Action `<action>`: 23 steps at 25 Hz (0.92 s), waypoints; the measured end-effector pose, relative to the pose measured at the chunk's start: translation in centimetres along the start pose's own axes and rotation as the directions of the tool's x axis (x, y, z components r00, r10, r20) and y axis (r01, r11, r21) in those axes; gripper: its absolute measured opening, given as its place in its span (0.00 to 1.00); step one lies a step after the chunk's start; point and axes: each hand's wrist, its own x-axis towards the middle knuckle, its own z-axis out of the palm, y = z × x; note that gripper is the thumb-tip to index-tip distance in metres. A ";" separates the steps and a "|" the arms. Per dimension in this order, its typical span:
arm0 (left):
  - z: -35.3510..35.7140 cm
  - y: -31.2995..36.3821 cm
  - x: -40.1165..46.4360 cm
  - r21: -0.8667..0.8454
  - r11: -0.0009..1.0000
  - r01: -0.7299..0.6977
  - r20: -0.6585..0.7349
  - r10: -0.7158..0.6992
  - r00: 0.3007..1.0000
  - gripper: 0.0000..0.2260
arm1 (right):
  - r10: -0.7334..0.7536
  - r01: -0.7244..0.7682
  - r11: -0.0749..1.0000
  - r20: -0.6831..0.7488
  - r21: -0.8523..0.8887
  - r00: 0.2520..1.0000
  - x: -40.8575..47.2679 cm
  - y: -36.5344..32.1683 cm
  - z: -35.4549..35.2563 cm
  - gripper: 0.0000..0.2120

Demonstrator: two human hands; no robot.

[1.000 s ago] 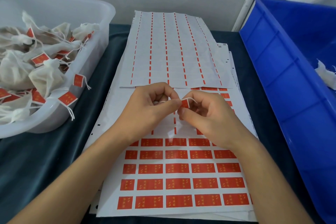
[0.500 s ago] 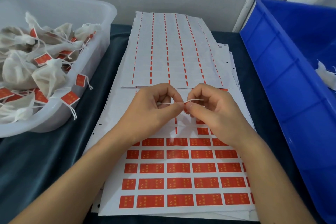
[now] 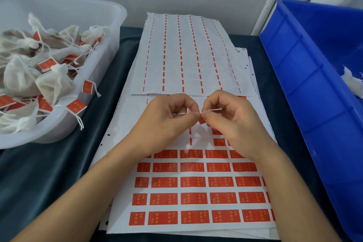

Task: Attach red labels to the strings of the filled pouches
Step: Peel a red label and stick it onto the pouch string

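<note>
Head view: our left hand (image 3: 167, 122) and right hand (image 3: 233, 124) pinch a white string (image 3: 213, 110) and red label (image 3: 202, 121) between curled fingers. The yellow writing on the label sheet (image 3: 194, 198) at the counter's near edge is too small for us to read.

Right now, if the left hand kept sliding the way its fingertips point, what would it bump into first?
Most likely the right hand. The left hand points rightward along the white string both pinch, fingertips nearly touching over the label sheet. A small red label sits between them.

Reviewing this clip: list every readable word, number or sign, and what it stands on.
Nothing can be quoted.
Red labels on the white sticker sheet: yellow marks, too blurred to read.
Red tags on the white cloth pouches in the translucent tub: yellow marks, unreadable.
Sheet edges: small dark marks, too small.
</note>
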 end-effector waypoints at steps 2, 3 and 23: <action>0.1 -0.1 0.0 -0.006 1.000 -0.001 -0.016 0.001 1.000 0.06 | -0.003 0.003 1.000 -0.010 0.012 1.000 0.0 0.0 0.0 0.03; 0.2 -0.2 0.0 -0.011 1.000 -0.003 -0.016 0.003 1.000 0.05 | 0.002 -0.002 1.000 -0.017 0.018 1.000 0.0 0.0 0.0 0.03; 1.1 -0.7 -0.3 0.179 0.975 -0.130 -0.160 0.159 0.974 0.09 | 0.214 -0.197 0.971 -0.118 0.138 0.970 0.3 0.3 -0.2 0.05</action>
